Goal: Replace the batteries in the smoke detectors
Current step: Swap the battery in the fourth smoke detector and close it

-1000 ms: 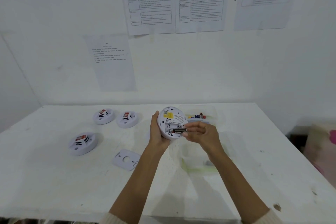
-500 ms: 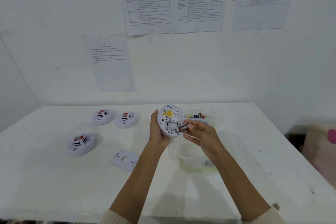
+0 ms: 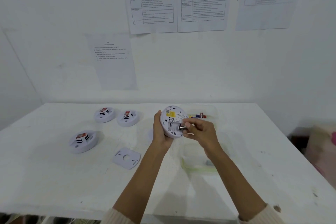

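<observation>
Since a moment ago the battery [image 3: 182,127] has swung round. It lay flat across its slot, and now its shiny silver end pokes out toward us. The right hand [image 3: 203,132] pinches it between thumb and fingers, right at the slot in the back of the smoke detector [image 3: 172,114]. I cannot tell if the battery is going in or coming out.

The left hand [image 3: 161,131] wraps round the edge of the smoke detector and holds it up above the table [image 3: 54,178]. It is tipped so its back faces the person. I think that makes the slot easy to see and reach.

The smoke detector is a round, flat disc of smooth white plastic, with a yellow sticker and some black marks on its back. The battery is a small tube with a metal tip.

Three more smoke detectors [image 3: 82,141] sit on the left side of the table, well apart from the hands. Each has a red and black bit on top. A thin white mounting plate [image 3: 126,158] with a round hole lies flat near the left arm. It likely belongs on the back of the held one.

Spare batteries [image 3: 201,115] lie in a see-through box just behind the right hand. A clear tub [image 3: 198,168] with a greenish rim sits under the right arm.
</observation>
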